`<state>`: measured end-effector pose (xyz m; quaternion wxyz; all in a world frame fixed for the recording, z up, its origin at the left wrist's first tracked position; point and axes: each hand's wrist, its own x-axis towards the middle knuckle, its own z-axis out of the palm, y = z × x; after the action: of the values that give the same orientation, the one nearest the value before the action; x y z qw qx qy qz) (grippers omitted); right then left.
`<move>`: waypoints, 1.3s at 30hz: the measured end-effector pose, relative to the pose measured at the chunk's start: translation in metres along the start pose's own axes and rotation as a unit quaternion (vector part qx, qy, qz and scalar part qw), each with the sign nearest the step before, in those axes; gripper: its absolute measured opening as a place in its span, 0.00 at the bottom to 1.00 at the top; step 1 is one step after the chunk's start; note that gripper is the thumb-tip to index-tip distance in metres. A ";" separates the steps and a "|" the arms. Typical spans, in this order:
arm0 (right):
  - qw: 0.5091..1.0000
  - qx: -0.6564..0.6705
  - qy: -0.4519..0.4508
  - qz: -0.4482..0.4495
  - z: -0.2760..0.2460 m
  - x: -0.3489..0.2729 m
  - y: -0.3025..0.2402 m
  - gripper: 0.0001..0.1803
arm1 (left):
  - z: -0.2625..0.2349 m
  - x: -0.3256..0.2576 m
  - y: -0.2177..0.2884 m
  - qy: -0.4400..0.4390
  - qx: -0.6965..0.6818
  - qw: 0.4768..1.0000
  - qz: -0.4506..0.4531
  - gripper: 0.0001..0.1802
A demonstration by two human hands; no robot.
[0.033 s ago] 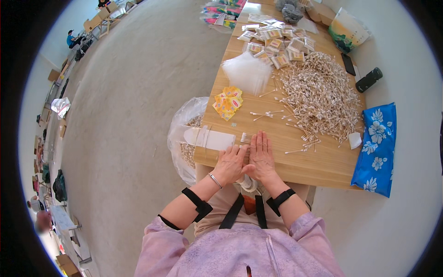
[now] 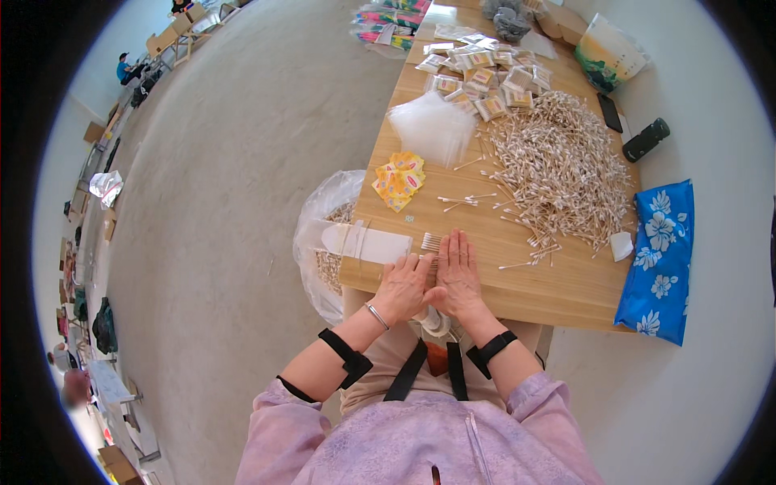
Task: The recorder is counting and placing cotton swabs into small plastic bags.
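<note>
Cotton swabs [image 2: 432, 242] lie in a small aligned row just right of the frame's centre, on the wooden table [image 2: 525, 283], partly covered by the hands. The right hand [image 2: 458, 275] lies along the row's right side, fingers straight, together and not clenched. The left hand [image 2: 404, 284] bends its fingers toward the row's lower part; whether they grip any swabs or merely press on them, I cannot tell.

Uneven pressure between the two hands could skew the row or make swabs ride over one another, since such thin sticks probably roll easily. Pulling too far toward the bottom of the frame might tip some over the table's lower edge. The left knuckles sit close to the white strip [image 2: 390, 246], so a careless shift could knock it askew.

Against the earlier frame, I see no difference: hands, row, strip and the large swab heap [image 2: 562, 170] at upper right all keep their places.
</note>
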<state>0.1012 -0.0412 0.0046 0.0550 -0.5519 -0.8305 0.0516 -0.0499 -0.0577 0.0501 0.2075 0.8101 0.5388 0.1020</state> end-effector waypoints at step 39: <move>0.999 0.027 0.029 0.006 -0.003 0.001 -0.003 0.55 | 0.007 0.027 -0.011 -0.010 0.000 1.000 -0.015 0.39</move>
<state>0.0988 -0.0415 0.0084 0.0942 -0.5562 -0.8237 0.0581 -0.0454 -0.0312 0.0377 0.2143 0.8031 0.5486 0.0904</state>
